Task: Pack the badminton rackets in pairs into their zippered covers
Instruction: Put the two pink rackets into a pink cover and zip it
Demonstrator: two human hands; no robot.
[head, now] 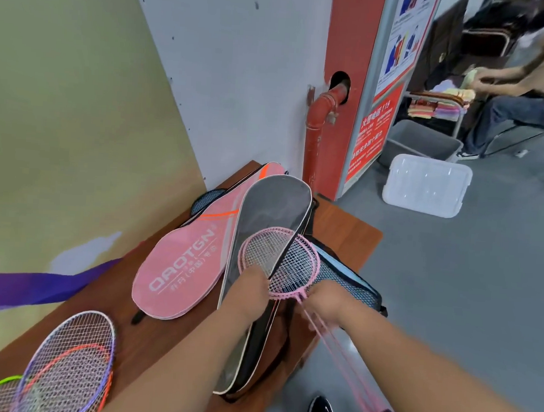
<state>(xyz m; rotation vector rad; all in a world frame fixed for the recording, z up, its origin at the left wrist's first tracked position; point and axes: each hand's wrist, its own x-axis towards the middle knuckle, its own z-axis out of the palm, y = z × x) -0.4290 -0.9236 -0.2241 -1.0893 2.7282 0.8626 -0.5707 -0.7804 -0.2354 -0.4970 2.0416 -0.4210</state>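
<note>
The person is feeding two pink badminton rackets with thin pink shafts (288, 264) into the long grey and black zippered cover (272, 212) lying on the brown wooden table (343, 219). The round heads are sitting at the mouth of the cover, about half under its lifted edge, near the middle of the view. The left hand (248, 292) is closed on the edge of the cover, holding it up at about 9 o'clock from the racket heads. The right hand (325, 301) is wrapped around the two shafts just below the heads, at about 4 o'clock from them. The step looks like the start of sliding the pair in. Next, I think the rackets are needing a push toward 12 o'clock, with the opening kept wide so the strings are not catching. A flat pink zippered cover with white letters (181, 264) is lying just beside, at 9 o'clock. The table edge is running close at 3 o'clock, and the handles are hanging off it over the grey floor (450, 296), where there is open room. More rackets with purple, orange and green frames (70, 365) are waiting at 7 o'clock.
</note>
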